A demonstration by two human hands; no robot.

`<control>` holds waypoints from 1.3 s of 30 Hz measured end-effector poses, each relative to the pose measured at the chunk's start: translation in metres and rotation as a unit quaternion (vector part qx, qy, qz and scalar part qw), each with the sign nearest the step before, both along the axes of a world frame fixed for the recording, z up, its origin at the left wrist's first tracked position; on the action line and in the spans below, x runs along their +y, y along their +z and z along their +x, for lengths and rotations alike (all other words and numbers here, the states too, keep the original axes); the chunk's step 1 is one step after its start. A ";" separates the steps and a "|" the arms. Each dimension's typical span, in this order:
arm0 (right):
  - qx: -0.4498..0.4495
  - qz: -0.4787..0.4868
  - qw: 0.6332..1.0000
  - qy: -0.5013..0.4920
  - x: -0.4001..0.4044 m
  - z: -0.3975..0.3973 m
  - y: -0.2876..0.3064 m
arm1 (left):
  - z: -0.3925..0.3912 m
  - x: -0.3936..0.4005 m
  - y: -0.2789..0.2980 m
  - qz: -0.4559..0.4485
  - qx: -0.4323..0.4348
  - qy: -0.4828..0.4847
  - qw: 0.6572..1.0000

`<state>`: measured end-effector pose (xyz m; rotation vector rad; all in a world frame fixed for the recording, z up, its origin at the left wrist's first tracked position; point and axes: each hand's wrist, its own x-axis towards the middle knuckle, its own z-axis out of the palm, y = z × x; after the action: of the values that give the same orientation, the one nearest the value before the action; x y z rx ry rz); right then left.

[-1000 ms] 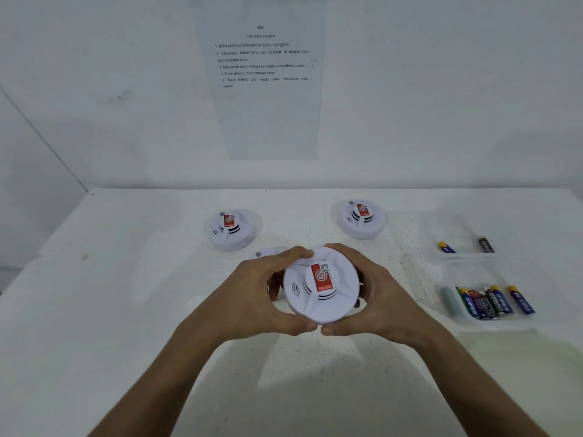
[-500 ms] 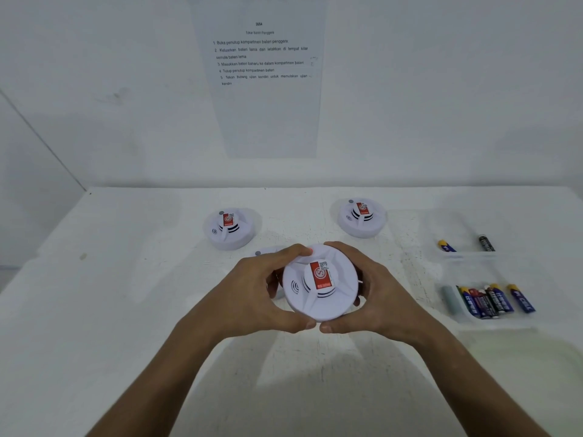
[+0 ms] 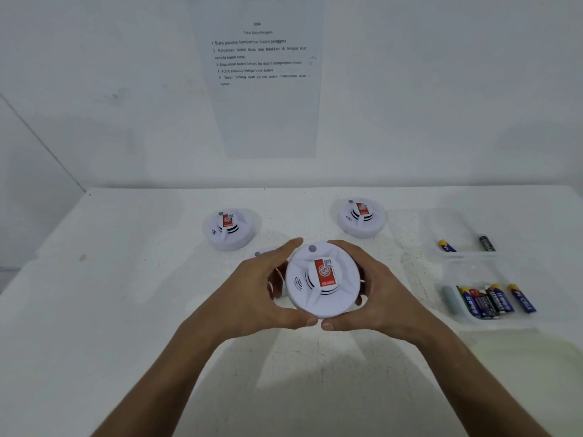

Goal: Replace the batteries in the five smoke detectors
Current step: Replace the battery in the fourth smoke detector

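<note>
Both hands grip one white smoke detector (image 3: 322, 280) near the middle of the table (image 3: 126, 310), toward its front edge. Left hand (image 3: 258, 291) curls round the left rim, thumb along the near edge; right hand (image 3: 375, 294) curls round the right rim — the two thumb tips almost meet beneath it. Red label faces up.

A second detector (image 3: 229, 228) sits further back and to the left, a third (image 3: 361, 217) toward the back edge, right of centre. Another white disc (image 3: 263, 254) peeks out behind the left hand, mostly hidden.

Toward the right edge: a clear tray (image 3: 454, 313) holding a cluster of batteries (image 3: 492, 301), and behind it a smaller tray (image 3: 463, 254) with two batteries (image 3: 446, 246) well apart.

Printed instruction sheet (image 3: 262, 77) on the wall behind.
</note>
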<state>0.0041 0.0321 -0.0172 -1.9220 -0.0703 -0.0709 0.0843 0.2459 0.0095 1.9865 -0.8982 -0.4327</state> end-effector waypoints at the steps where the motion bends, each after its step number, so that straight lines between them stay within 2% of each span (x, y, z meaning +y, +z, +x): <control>1: 0.000 0.002 1.000 0.002 0.000 -0.001 0.000 | 0.001 0.000 0.000 -0.001 0.001 -0.009 1.000; 39: 0.018 -0.022 1.000 0.004 -0.004 0.013 0.008 | 0.023 -0.007 -0.003 -0.004 0.002 -0.018 1.000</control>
<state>0.0167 0.0283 -0.0092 -1.9668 -0.0561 -0.0284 0.1075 0.2393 0.0060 1.9647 -0.9336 -0.4530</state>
